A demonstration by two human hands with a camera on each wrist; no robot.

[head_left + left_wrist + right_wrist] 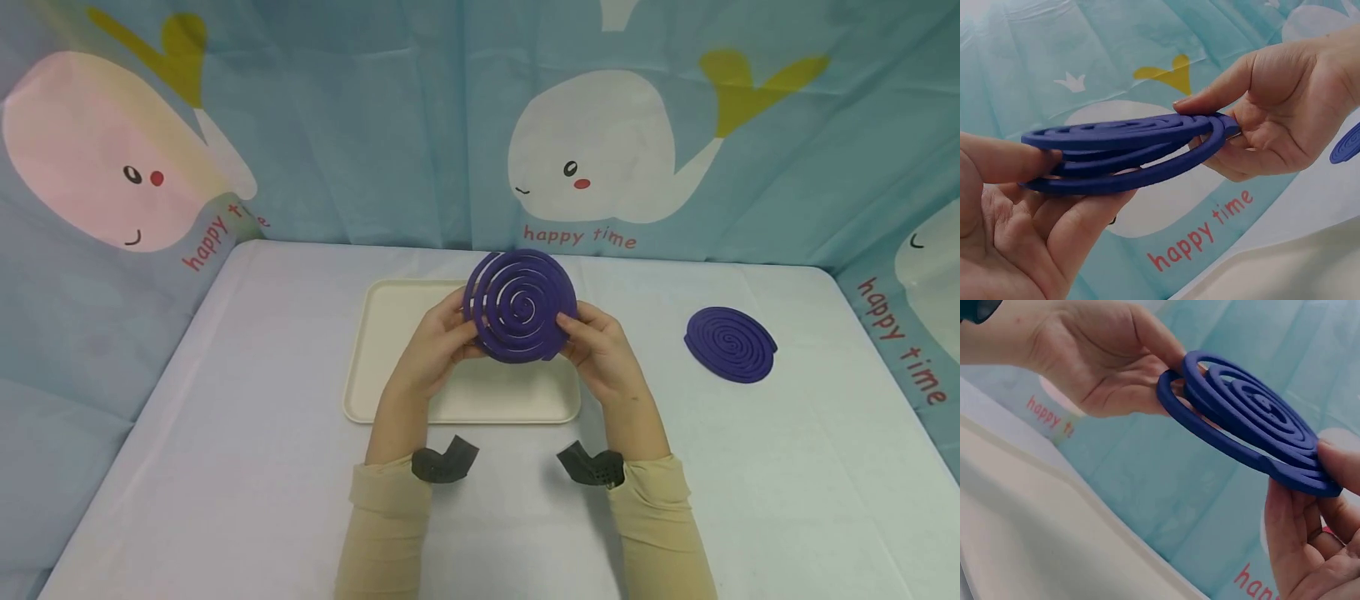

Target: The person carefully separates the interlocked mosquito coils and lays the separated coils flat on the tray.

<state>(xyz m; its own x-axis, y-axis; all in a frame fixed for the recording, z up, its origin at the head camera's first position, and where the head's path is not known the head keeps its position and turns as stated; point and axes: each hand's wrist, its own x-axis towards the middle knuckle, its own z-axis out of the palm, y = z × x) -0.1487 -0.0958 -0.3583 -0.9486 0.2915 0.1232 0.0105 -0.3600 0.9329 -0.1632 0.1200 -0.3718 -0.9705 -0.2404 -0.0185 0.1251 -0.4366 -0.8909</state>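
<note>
A white-covered table [247, 467] boxed in by a whale-print curtain [390, 125] suggests a staged recording booth.

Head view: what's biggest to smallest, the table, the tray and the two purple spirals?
1. White-covered table
2. Cream tray
3. Held purple spiral, tabletop purple spiral: unsure, since the held one is raised nearer the camera.

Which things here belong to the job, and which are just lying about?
In the job:
held spiral
left fingers
right fingers

Seemingly just lying about, untouched:
tray
other spiral, to the right
curtain, hanging behind
</note>
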